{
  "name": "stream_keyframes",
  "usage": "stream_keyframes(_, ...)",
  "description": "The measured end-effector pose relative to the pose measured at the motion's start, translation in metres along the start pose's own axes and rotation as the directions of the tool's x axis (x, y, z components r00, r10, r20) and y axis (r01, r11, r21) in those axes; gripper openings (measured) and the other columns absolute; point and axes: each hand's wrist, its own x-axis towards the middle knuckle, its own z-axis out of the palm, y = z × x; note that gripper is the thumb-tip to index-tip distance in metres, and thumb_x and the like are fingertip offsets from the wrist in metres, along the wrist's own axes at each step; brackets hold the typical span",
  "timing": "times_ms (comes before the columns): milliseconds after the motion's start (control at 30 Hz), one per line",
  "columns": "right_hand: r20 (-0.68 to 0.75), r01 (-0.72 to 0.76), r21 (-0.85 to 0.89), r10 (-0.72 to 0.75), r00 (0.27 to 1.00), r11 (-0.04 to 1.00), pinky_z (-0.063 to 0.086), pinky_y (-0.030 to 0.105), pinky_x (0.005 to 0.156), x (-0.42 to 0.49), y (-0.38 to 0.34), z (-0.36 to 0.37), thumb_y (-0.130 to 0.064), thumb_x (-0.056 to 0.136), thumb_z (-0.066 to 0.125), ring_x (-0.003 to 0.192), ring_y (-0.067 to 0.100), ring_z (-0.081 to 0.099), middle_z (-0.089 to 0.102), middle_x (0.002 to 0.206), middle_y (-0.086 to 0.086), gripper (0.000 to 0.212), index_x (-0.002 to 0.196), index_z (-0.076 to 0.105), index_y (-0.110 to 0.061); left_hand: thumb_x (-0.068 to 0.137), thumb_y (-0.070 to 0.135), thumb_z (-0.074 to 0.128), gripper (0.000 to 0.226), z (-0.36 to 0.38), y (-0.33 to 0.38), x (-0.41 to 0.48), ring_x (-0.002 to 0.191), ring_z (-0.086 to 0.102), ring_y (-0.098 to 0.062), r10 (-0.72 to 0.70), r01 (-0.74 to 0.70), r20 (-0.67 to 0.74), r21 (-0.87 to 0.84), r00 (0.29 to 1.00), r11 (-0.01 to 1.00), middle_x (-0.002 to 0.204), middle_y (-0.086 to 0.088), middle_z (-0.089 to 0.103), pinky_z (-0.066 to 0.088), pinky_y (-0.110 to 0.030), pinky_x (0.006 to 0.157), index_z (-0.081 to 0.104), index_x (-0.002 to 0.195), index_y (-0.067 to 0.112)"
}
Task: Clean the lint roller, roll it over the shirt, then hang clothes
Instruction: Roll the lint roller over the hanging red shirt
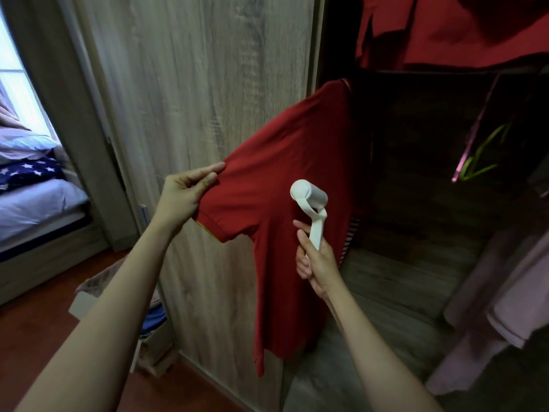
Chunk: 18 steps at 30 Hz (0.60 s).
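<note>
A red short-sleeved shirt point(285, 162) hangs at the open wardrobe's edge, its collar up near the door frame. My left hand point(185, 193) pinches the end of its left sleeve and pulls it out sideways. My right hand point(315, 260) grips the white handle of a lint roller point(309, 197). The roller's white head lies against the shirt's chest, just below the stretched sleeve. A striped garment peeks out behind the shirt's right edge.
A wooden wardrobe door point(184, 84) stands behind the shirt. More red clothes point(445, 28) hang above, pinkish garments point(505, 292) at the right, and pink and green hangers point(475, 156). A bed point(32, 200) is at the left; a laundry basket point(98, 292) sits on the floor.
</note>
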Motion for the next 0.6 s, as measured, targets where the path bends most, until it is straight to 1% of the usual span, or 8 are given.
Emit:
stream_keyframes(67, 0.023, -0.045, 0.068, 0.044, 0.999, 0.997, 0.024, 0.018, 0.035, 0.000, -0.006, 0.004, -0.047, 0.089, 0.052, 0.033, 0.005, 0.027, 0.029, 0.046, -0.004, 0.051, 0.121, 0.056, -0.009, 0.091, 0.014, 0.060, 0.020, -0.001, -0.001, 0.001, 0.101, 0.061, 0.007, 0.008, -0.008, 0.001, 0.003, 1.000, 1.000, 0.099, 0.024, 0.070, 0.045, -0.009, 0.087, 0.068, 0.108, 0.020)
stream_keyframes(133, 0.094, -0.124, 0.174, 0.108, 0.990, 0.977, 0.027, 0.021, 0.039, 0.000, -0.012, 0.005, -0.061, 0.090, 0.037, 0.036, 0.008, 0.030, 0.031, 0.049, 0.000, 0.069, 0.118, 0.057, -0.001, 0.091, 0.012, 0.060, 0.022, -0.001, -0.002, 0.002, 0.100, 0.060, 0.009, 0.016, -0.016, 0.005, 0.008, 1.000, 1.000, 0.099, 0.025, 0.070, 0.044, -0.008, 0.087, 0.067, 0.112, 0.018)
stream_keyframes(167, 0.140, -0.159, 0.233, 0.129, 0.982, 0.959, 0.029, 0.024, 0.043, 0.001, -0.015, 0.006, -0.064, 0.091, 0.030, 0.039, 0.011, 0.034, 0.033, 0.052, 0.002, 0.075, 0.114, 0.058, 0.001, 0.091, 0.012, 0.060, 0.023, -0.001, -0.002, 0.003, 0.100, 0.060, 0.009, 0.021, -0.022, 0.008, 0.018, 1.000, 1.000, 0.098, 0.026, 0.069, 0.044, -0.008, 0.087, 0.066, 0.113, 0.017)
stream_keyframes(233, 0.216, -0.202, 0.320, 0.136, 0.967, 0.926, 0.033, 0.027, 0.050, 0.005, -0.021, 0.007, -0.064, 0.091, 0.029, 0.047, 0.014, 0.039, 0.038, 0.057, 0.004, 0.072, 0.101, 0.061, 0.000, 0.092, 0.011, 0.059, 0.023, -0.001, -0.004, 0.005, 0.098, 0.060, 0.010, 0.034, -0.035, 0.008, 0.035, 0.999, 0.999, 0.097, 0.027, 0.069, 0.044, -0.007, 0.086, 0.066, 0.113, 0.017)
stream_keyframes(300, 0.248, -0.202, 0.347, 0.118, 0.962, 0.916, 0.036, 0.027, 0.054, 0.007, -0.027, 0.011, -0.062, 0.090, 0.034, 0.052, 0.013, 0.042, 0.042, 0.060, 0.003, 0.061, 0.078, 0.060, -0.008, 0.092, 0.010, 0.059, 0.022, -0.002, -0.004, 0.005, 0.099, 0.060, 0.011, 0.038, -0.039, 0.010, 0.041, 0.999, 0.998, 0.097, 0.028, 0.069, 0.044, -0.007, 0.086, 0.067, 0.110, 0.020)
stream_keyframes(400, 0.230, -0.175, 0.338, 0.099, 0.968, 0.925, 0.040, 0.019, 0.050, 0.012, -0.035, 0.019, -0.060, 0.082, 0.037, 0.049, 0.005, 0.046, 0.050, 0.054, -0.007, 0.051, 0.055, 0.060, -0.022, 0.091, 0.014, 0.060, 0.021, -0.003, -0.004, 0.007, 0.102, 0.060, 0.008, 0.036, -0.037, 0.011, 0.041, 0.999, 0.998, 0.100, 0.025, 0.070, 0.044, -0.009, 0.088, 0.068, 0.109, 0.021)
stream_keyframes(500, 0.275, -0.196, 0.342, 0.102, 0.956, 0.919, 0.037, 0.015, 0.040, 0.011, -0.047, 0.026, -0.059, 0.080, 0.030, 0.037, 0.002, 0.039, 0.042, 0.043, -0.010, 0.054, 0.045, 0.052, -0.024, 0.090, 0.014, 0.060, 0.021, -0.003, -0.006, 0.006, 0.102, 0.061, 0.007, 0.042, -0.043, 0.014, 0.039, 0.999, 0.998, 0.100, 0.025, 0.070, 0.044, -0.008, 0.088, 0.069, 0.108, 0.020)
stream_keyframes(600, 0.266, -0.230, 0.336, 0.143, 0.953, 0.913, 0.035, 0.014, 0.039, 0.010, -0.041, 0.027, -0.055, 0.091, 0.020, 0.036, 0.001, 0.037, 0.040, 0.041, -0.011, 0.065, 0.043, 0.052, -0.024, 0.089, 0.014, 0.061, 0.022, -0.003, -0.005, 0.007, 0.102, 0.061, 0.007, 0.045, -0.045, -0.001, 0.043, 0.999, 0.998, 0.101, 0.023, 0.070, 0.044, -0.008, 0.087, 0.068, 0.110, 0.018)
